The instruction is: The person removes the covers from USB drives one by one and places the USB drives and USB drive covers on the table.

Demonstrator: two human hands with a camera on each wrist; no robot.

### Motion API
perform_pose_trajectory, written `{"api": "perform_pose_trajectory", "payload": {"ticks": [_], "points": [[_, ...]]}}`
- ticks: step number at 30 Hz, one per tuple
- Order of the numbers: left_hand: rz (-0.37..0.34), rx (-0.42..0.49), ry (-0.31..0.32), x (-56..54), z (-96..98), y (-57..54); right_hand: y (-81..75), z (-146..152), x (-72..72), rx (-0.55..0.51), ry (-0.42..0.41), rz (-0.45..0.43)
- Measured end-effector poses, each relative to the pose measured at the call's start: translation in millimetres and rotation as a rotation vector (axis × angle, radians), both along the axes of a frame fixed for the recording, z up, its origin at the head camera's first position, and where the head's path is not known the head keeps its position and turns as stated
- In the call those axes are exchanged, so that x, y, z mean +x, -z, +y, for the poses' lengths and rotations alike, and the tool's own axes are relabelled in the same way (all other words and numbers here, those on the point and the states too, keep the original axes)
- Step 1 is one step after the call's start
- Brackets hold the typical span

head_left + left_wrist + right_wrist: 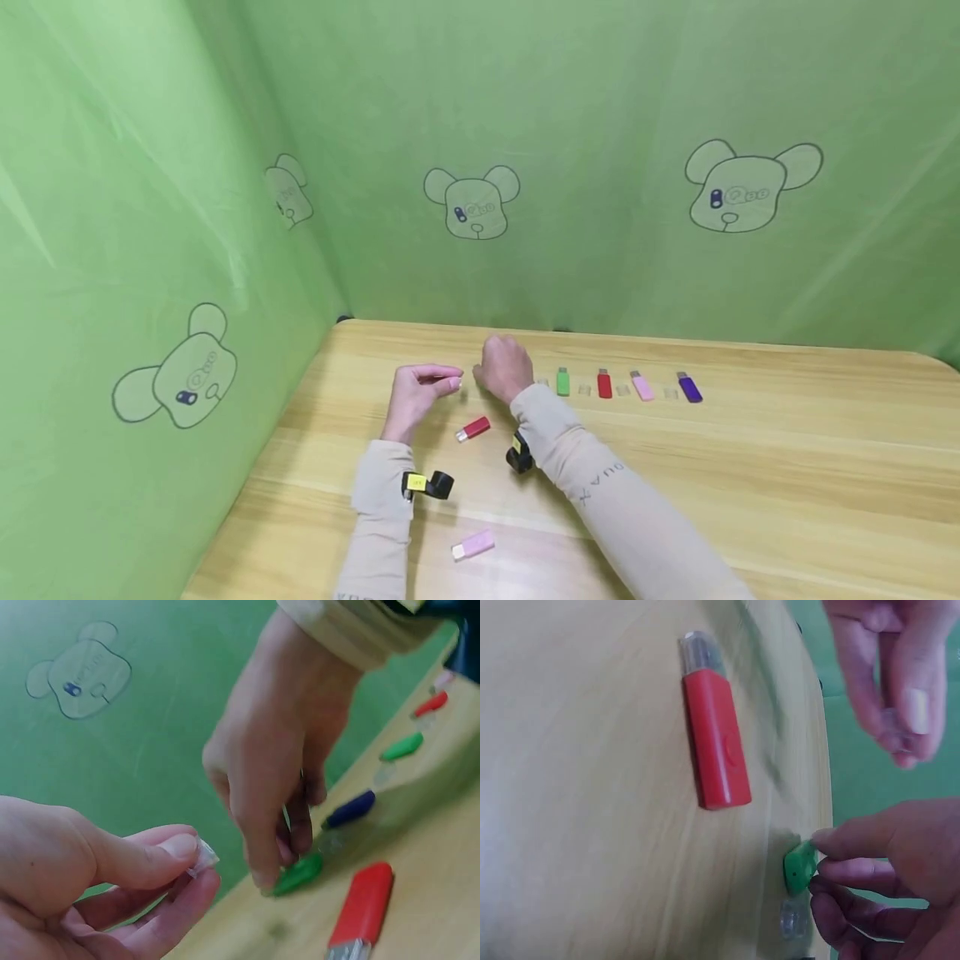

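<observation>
My left hand (420,396) is raised over the table and pinches a small clear USB cap (204,857) between thumb and fingers. To its right, my right hand (506,367) reaches down to the tabletop. Its thumb and fingertips pinch a green USB stick (801,868), which the hand hides in the head view. Beside that stick lies a loose clear cap (793,920). A red USB stick (473,429), with its clear cap on, lies on the near side of both hands.
Right of my right hand runs a row of uncapped USB sticks: green (563,382), red (604,384), pink (642,386) and purple (690,387). Clear caps (623,390) lie between them. A pink USB stick (473,546) lies between my forearms. Green curtains (585,275) stand behind and left.
</observation>
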State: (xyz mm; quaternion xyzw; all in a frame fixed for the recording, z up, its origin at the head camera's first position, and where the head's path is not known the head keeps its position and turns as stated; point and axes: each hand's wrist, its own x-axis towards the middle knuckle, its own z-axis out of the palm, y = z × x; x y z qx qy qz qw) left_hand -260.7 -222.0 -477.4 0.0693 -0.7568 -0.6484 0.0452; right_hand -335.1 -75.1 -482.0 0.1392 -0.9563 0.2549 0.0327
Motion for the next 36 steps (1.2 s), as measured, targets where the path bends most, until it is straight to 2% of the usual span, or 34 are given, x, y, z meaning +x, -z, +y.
{"api": "perform_pose_trajectory", "payload": {"ticks": [3,6,9,12,16,21,24,29,32,36], "points": [[-0.028,-0.043,-0.015,-2.6,0.4,5.3,0.5,5.7,2.5,-0.04,0.007,0.021],[-0.041,-0.129,-0.02,-7.0,-0.6,10.4,-0.7,13.1,6.3,-0.108,0.014,0.07],[-0.048,-0.212,-0.01,-14.5,1.0,14.0,-3.2,24.8,10.3,-0.182,0.014,0.1],[-0.055,-0.257,0.006,-21.3,3.1,16.6,-4.5,36.3,14.8,-0.235,0.008,0.097],[-0.037,-0.315,0.016,-28.5,5.1,20.0,-5.0,50.2,22.1,-0.268,-0.003,0.097],[0.011,-0.434,0.018,-35.0,6.3,20.7,-8.0,59.8,33.5,-0.279,-0.028,0.069],[0.016,-0.491,0.032,-37.6,5.9,18.2,-10.6,57.4,41.7,-0.264,-0.094,0.026],[0.023,-0.559,0.065,-41.1,5.3,15.1,-13.9,46.8,57.3,-0.197,-0.285,-0.025],[0.043,-0.568,0.085,-41.9,4.3,14.6,-12.2,40.2,64.0,-0.154,-0.367,-0.047],[0.066,-0.529,0.104,-40.7,0.2,15.1,-7.7,34.9,67.9,-0.127,-0.431,-0.045]]}}
